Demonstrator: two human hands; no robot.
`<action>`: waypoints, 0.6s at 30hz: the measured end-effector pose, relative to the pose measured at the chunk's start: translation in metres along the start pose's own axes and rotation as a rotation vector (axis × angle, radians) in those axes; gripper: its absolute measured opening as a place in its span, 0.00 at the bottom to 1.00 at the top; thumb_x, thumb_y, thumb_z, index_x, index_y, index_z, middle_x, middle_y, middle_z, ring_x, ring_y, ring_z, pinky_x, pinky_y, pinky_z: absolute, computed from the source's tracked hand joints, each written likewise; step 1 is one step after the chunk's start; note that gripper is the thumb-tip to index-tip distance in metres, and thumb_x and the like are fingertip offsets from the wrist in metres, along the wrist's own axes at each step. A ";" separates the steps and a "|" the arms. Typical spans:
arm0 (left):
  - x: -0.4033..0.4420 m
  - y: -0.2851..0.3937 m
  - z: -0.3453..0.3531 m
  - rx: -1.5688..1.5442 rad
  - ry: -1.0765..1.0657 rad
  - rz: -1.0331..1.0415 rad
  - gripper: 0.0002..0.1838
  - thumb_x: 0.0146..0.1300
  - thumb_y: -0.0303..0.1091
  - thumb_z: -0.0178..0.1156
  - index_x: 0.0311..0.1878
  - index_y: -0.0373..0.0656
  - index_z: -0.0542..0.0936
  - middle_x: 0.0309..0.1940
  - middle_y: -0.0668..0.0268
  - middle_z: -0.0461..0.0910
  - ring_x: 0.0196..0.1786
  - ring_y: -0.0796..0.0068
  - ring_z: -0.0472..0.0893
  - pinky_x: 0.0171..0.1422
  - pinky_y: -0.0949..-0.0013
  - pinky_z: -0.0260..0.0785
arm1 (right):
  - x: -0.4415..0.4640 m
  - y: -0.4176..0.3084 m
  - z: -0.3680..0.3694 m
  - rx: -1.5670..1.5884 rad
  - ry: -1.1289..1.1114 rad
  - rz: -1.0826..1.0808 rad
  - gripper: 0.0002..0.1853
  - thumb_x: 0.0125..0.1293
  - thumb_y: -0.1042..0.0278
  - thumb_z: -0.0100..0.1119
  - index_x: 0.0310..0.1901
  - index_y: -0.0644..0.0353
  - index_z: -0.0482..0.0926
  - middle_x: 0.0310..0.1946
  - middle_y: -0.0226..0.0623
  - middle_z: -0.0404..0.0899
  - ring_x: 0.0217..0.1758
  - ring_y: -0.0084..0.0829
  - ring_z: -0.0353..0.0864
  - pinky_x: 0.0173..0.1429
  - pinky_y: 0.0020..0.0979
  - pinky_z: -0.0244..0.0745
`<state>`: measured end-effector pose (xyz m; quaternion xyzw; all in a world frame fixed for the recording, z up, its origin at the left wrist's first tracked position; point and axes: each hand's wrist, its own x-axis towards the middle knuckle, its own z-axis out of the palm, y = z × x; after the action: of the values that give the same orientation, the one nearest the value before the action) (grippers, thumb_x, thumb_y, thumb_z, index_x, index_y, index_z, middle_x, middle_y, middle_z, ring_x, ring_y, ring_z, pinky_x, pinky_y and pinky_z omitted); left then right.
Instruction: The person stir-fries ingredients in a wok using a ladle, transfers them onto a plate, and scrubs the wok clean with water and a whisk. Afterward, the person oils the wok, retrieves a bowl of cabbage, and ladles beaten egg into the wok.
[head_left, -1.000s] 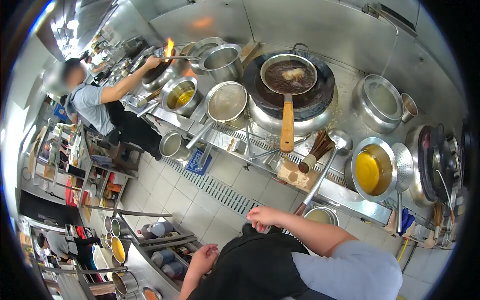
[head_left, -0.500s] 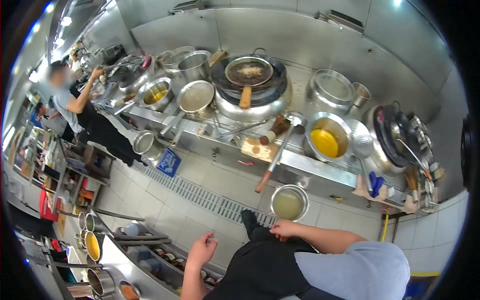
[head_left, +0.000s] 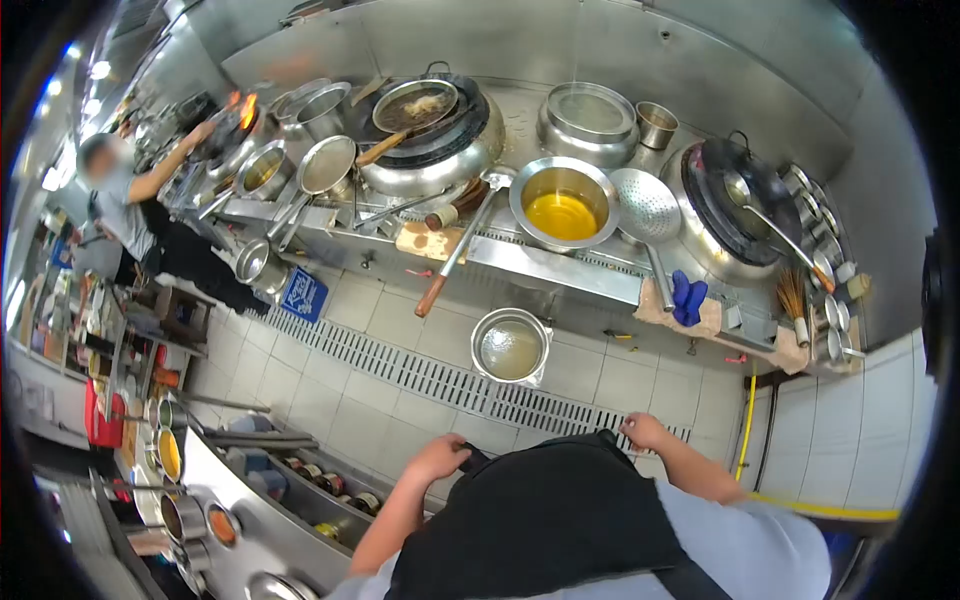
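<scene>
Looks like an in-between step to me: left hand (head_left: 437,458) and right hand (head_left: 642,432) are hanging beside the apron (head_left: 530,500), fingers loosely curling, can't tell if they're gripping anything. Nearest pot (head_left: 478,345) is sitting on the floor (head_left: 585,370) ahead, holding cloudy liquid (head_left: 510,352); grabbing it would be calling for a low reach. Farther off, a wide-rimmed pot (head_left: 565,178) is holding yellow liquid (head_left: 562,217).

Commercial kitchen with woks (head_left: 770,193), skimmer (head_left: 648,206)

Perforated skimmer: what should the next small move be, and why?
Probably raise the right hand toward the skimmer: that hand is apart from it, appears to hold nothing, and the skimmer's handle runs toward the counter's front edge.
</scene>
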<state>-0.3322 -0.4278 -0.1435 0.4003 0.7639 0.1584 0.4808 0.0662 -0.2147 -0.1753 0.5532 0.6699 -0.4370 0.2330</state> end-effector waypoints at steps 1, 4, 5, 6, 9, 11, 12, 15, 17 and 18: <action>0.020 0.008 0.017 0.051 -0.051 0.028 0.25 0.56 0.43 0.60 0.53 0.36 0.76 0.45 0.51 0.80 0.48 0.56 0.79 0.53 0.62 0.70 | -0.008 0.023 -0.002 0.200 0.085 -0.044 0.16 0.59 0.61 0.53 0.39 0.68 0.78 0.22 0.45 0.81 0.21 0.34 0.82 0.28 0.37 0.78; 0.071 0.032 0.071 0.066 -0.044 -0.007 0.25 0.54 0.43 0.59 0.52 0.36 0.77 0.45 0.49 0.80 0.49 0.55 0.79 0.54 0.61 0.70 | -0.022 0.123 -0.010 0.155 0.192 -0.117 0.17 0.60 0.58 0.55 0.39 0.67 0.78 0.24 0.43 0.81 0.24 0.35 0.83 0.33 0.34 0.78; 0.083 0.036 0.082 0.088 -0.013 -0.065 0.24 0.53 0.42 0.58 0.50 0.35 0.77 0.45 0.48 0.79 0.50 0.53 0.79 0.55 0.60 0.70 | -0.034 0.153 -0.010 0.089 0.265 -0.112 0.18 0.59 0.59 0.55 0.39 0.69 0.77 0.22 0.44 0.80 0.22 0.35 0.82 0.31 0.35 0.78; 0.085 0.038 0.093 0.080 -0.012 -0.078 0.24 0.53 0.42 0.58 0.50 0.35 0.77 0.45 0.48 0.79 0.50 0.53 0.79 0.55 0.60 0.70 | -0.052 0.178 -0.016 0.056 0.287 -0.045 0.18 0.58 0.57 0.55 0.36 0.68 0.77 0.23 0.46 0.81 0.22 0.40 0.82 0.33 0.38 0.77; 0.109 0.038 0.114 0.406 -0.147 -0.217 0.25 0.52 0.41 0.56 0.50 0.34 0.78 0.46 0.47 0.79 0.51 0.52 0.78 0.57 0.59 0.70 | -0.088 0.257 -0.017 -0.201 0.199 0.245 0.16 0.54 0.55 0.56 0.31 0.63 0.79 0.23 0.47 0.80 0.28 0.48 0.81 0.38 0.45 0.76; 0.126 0.009 0.130 0.462 -0.096 -0.101 0.24 0.52 0.40 0.54 0.48 0.34 0.78 0.48 0.46 0.78 0.53 0.52 0.77 0.58 0.58 0.69 | -0.093 0.280 -0.030 -0.317 0.151 0.125 0.16 0.54 0.55 0.56 0.33 0.61 0.79 0.25 0.48 0.80 0.31 0.49 0.81 0.40 0.46 0.76; 0.135 0.005 0.127 0.430 -0.105 -0.162 0.25 0.53 0.43 0.56 0.48 0.32 0.78 0.48 0.46 0.78 0.53 0.51 0.77 0.59 0.58 0.68 | -0.097 0.300 -0.025 -0.423 0.092 0.010 0.15 0.54 0.55 0.56 0.35 0.59 0.80 0.28 0.49 0.80 0.34 0.50 0.80 0.41 0.47 0.75; 0.167 0.003 0.089 0.461 -0.093 -0.262 0.20 0.56 0.38 0.52 0.48 0.36 0.79 0.52 0.48 0.76 0.55 0.53 0.77 0.61 0.60 0.68 | -0.062 0.415 0.049 -0.429 0.056 0.025 0.16 0.56 0.56 0.55 0.40 0.58 0.80 0.33 0.50 0.81 0.40 0.50 0.80 0.46 0.46 0.74; 0.190 0.015 0.046 0.437 -0.005 -0.357 0.21 0.58 0.37 0.52 0.52 0.37 0.77 0.55 0.50 0.74 0.58 0.54 0.75 0.62 0.58 0.67 | -0.067 0.430 0.065 -0.353 0.038 0.145 0.17 0.58 0.57 0.54 0.43 0.59 0.80 0.35 0.49 0.81 0.41 0.48 0.80 0.47 0.44 0.74; 0.201 0.022 0.022 0.404 0.053 -0.397 0.21 0.58 0.36 0.52 0.54 0.37 0.75 0.56 0.50 0.74 0.59 0.54 0.74 0.63 0.58 0.67 | -0.079 0.408 0.054 -0.330 0.011 0.175 0.17 0.59 0.58 0.53 0.44 0.60 0.79 0.35 0.49 0.81 0.41 0.46 0.80 0.47 0.43 0.75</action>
<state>-0.3463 -0.2635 -0.2624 0.3265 0.8556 -0.0838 0.3928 0.4643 -0.3003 -0.2732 0.5660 0.6831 -0.2962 0.3539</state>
